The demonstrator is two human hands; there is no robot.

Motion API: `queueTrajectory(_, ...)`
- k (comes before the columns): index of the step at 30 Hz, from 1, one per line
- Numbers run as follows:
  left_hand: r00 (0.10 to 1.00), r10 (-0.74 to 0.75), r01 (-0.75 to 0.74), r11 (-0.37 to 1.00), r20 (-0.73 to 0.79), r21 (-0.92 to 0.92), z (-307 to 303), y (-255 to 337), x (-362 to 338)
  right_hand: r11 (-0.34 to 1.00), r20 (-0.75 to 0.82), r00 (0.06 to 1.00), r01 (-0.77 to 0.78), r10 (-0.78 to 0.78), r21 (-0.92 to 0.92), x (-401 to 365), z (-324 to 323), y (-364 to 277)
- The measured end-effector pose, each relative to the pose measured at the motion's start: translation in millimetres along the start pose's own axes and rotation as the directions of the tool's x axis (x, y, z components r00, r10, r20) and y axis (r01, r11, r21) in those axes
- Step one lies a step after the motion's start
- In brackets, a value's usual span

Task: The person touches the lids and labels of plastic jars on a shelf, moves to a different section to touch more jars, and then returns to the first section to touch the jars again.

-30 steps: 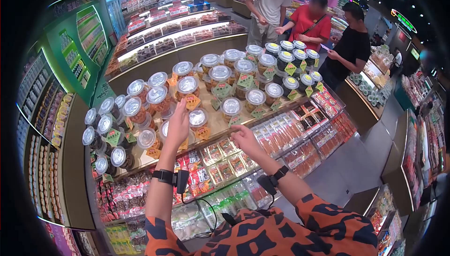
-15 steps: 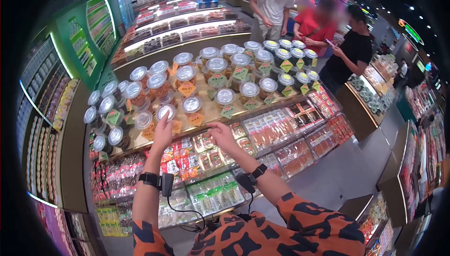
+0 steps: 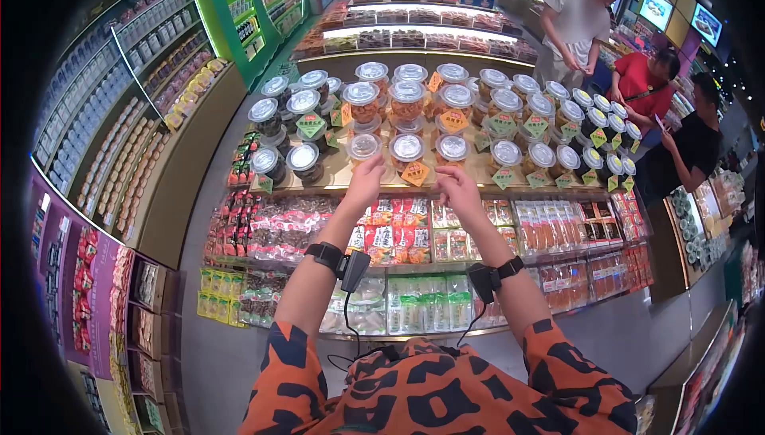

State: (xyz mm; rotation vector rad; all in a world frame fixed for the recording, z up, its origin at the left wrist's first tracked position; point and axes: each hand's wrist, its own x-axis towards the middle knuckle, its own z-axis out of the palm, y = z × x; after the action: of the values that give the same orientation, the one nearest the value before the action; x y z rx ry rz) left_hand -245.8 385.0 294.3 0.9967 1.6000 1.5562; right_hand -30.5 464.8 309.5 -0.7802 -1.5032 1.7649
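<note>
My left hand (image 3: 366,182) reaches to the front edge of the display, fingers extended just below the silver lid of a clear plastic jar (image 3: 365,146). To its right stands a similar jar (image 3: 407,148) with an orange diamond-shaped tag (image 3: 415,174) in front. My right hand (image 3: 460,189) hovers beside that tag, its fingers partly bent and apart, with nothing in them. Just beyond it is another lidded jar (image 3: 453,149). Both wrists wear black straps with small cabled devices.
Rows of lidded jars (image 3: 410,100) fill the wooden display top (image 3: 335,178). Bagged snacks (image 3: 398,244) lie on the sloping shelves below. Several people stand at the right, one in a red shirt (image 3: 644,84). Stocked shelves (image 3: 151,100) line the left side.
The view has swung left, so the display now lies squarer in front of me and sits further right in view. Both hands stay near the front jars, the right one with fingers apart.
</note>
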Motion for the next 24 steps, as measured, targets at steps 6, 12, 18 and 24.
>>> queueTrajectory(6,0.982,-0.168,0.187,0.847,0.084,-0.497,-28,14,14,0.972,-0.041,0.991,0.116,-0.127,-0.202,45,43,-24)
queueTrajectory(12,0.967,-0.127,0.251,0.354,0.219,-0.901,-11,22,42,0.774,-0.014,0.956,0.228,-0.292,-0.591,121,58,-56)
queueTrajectory(18,0.963,-0.122,0.256,0.130,0.241,-0.958,10,15,63,0.467,0.025,0.916,0.227,-0.399,-0.854,160,57,-80)
queueTrajectory(24,0.964,-0.106,0.256,0.145,0.243,-0.956,14,-5,94,0.356,0.071,0.927,0.211,-0.368,-0.910,199,58,-86)
